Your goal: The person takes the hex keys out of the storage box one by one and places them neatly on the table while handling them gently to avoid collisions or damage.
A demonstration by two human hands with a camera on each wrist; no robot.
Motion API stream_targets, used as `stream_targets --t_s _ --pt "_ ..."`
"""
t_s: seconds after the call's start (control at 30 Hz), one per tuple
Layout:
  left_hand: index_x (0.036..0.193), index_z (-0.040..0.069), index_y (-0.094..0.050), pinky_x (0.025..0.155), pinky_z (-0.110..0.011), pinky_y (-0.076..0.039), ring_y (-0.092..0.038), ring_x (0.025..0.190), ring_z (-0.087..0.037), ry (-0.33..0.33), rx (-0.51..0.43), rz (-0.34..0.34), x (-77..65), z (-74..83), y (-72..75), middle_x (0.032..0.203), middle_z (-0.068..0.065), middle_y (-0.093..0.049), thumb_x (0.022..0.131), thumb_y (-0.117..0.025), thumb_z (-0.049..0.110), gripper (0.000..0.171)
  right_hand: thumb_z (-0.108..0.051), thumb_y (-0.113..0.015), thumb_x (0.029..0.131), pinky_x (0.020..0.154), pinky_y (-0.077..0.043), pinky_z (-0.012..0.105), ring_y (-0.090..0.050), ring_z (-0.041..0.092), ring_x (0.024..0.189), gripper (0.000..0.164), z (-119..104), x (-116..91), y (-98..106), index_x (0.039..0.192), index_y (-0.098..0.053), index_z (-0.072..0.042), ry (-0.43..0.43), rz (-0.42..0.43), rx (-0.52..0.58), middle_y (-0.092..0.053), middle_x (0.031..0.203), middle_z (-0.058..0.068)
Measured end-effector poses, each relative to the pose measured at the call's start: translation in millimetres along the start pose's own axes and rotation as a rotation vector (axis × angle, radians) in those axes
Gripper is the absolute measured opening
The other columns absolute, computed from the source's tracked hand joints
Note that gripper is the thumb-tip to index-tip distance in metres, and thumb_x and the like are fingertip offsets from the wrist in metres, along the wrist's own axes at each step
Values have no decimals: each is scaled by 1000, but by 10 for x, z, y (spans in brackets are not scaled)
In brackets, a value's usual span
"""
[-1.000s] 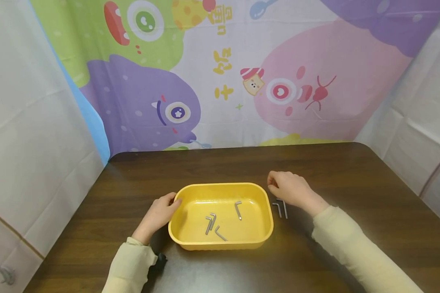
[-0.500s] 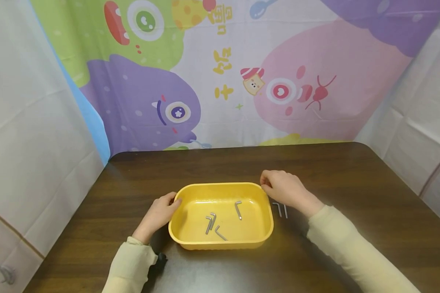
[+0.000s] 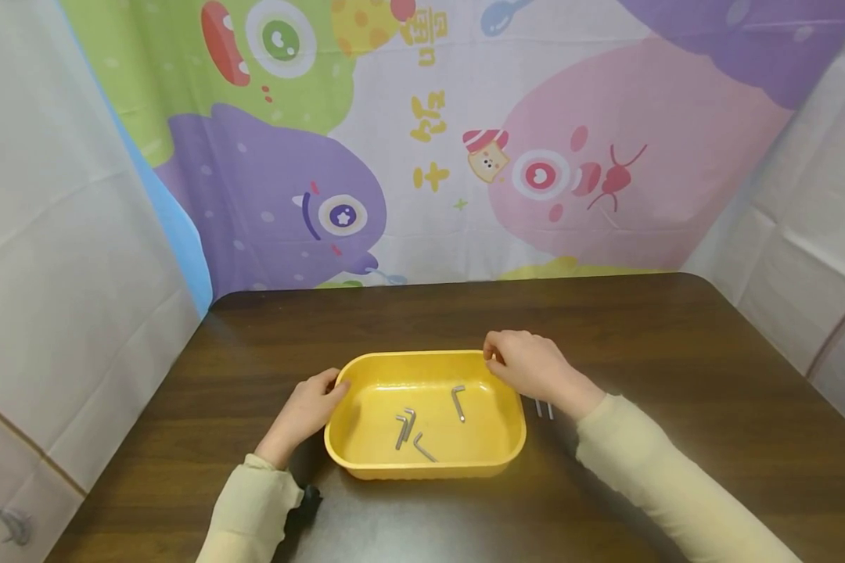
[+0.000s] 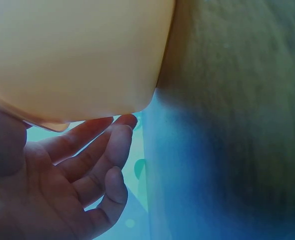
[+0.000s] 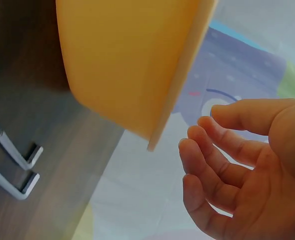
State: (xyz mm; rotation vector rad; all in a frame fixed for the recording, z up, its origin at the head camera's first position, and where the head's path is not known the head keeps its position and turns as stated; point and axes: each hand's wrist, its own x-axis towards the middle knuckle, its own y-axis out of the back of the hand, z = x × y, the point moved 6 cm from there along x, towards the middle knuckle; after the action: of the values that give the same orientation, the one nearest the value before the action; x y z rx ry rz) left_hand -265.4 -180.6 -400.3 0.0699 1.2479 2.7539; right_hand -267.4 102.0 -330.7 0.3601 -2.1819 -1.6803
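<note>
On the dark tabletop (image 3: pixel 253 336) stood a yellow tray (image 3: pixel 422 471), upright. Inside lay the right key (image 3: pixel 458 404), the front key (image 3: pixel 426 453) by the near wall, and 2 paired keys (image 3: pixel 401 435), close together just left of the middle, all bent hex keys.

A person's left grip (image 3: pixel 306 408) pinched the tray's left rim, thumb over the edge and fingers against the outer wall. The right grip (image 3: pixel 535 366) hovered at the far right corner, its fingertips apart from the rim in the right wrist view. Thumb and index tips were drawn together, the other fingers bent; whether they pinched a small key could not be told. 2 outside keys (image 5: pixel 12 151) lay just beyond the tray's right side, partly hidden by the right grip in the head view.

The step in hand looked like passing keys across the rim while the left grip steadied the tray. If the right fingers held a key, the next move called for clearing the rim before letting go; if not, for pinching 1 key by its shaft.
</note>
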Motion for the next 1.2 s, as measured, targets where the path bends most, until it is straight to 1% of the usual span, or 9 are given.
stream_targets --t_s 0.3,0.47,0.63,0.83,0.93,1.1,1.2 --pt "96 4 -57 60 -26 -39 -47 65 -15 3 -5 -3 0 -10 1 70 -4 -51 93 -47 23 22 -17 -59 83 54 -40 27 -47 12 62 7 -134 35 -120 87 -60 -12 15 -33 -1 -54 71 -4" --pt "96 4 -57 59 -26 -38 -47 64 -15 0 -3 -3 -4 -6 4 70 -4 -50 93 -47 23 22 -18 -60 82 54 -40 27 -48 12 62 9 -155 68 -235 88 -61 -12 12 -48 -17 -56 73 -3" --pt "97 5 -58 60 -26 -39 -48 65 -15 0 3 3 4 -12 -10 70 -3 -51 93 -48 23 21 -18 -59 81 56 -43 31 -51 14 64 11 -178 93 -357 90 -62 -12 12 -68 -34 -62 82 0" --pt "98 4 -58 61 -26 -40 -48 65 -15 -5 3 6 4 -13 -9 72 -4 -53 93 -48 23 22 -19 -60 82 63 -47 39 -58 18 75 14 -240 93 -460 93 -64 -11 36 -96 -45 -65 89 2" --pt "98 4 -58 61 -26 -40 -48 66 -15 -6 2 4 4 -11 -6 73 -4 -54 93 -48 23 22 -18 -61 81 64 -47 41 -59 19 78 14 -263 93 -507 93 -63 -11 43 -106 -45 -65 89 3" --pt "100 4 -58 61 -27 -40 -49 66 -15 -7 0 0 -2 -11 2 75 -6 -55 93 -47 23 23 -16 -60 79 66 -47 39 -56 18 71 17 -285 100 -596 94 -63 -8 56 -127 -34 -64 85 4" --pt "99 4 -57 60 -26 -40 -48 65 -15 -6 0 -1 -3 -15 2 73 -5 -54 93 -47 23 23 -16 -59 80 67 -46 38 -55 18 71 16 -303 97 -625 93 -62 -8 61 -133 -27 -62 82 3"
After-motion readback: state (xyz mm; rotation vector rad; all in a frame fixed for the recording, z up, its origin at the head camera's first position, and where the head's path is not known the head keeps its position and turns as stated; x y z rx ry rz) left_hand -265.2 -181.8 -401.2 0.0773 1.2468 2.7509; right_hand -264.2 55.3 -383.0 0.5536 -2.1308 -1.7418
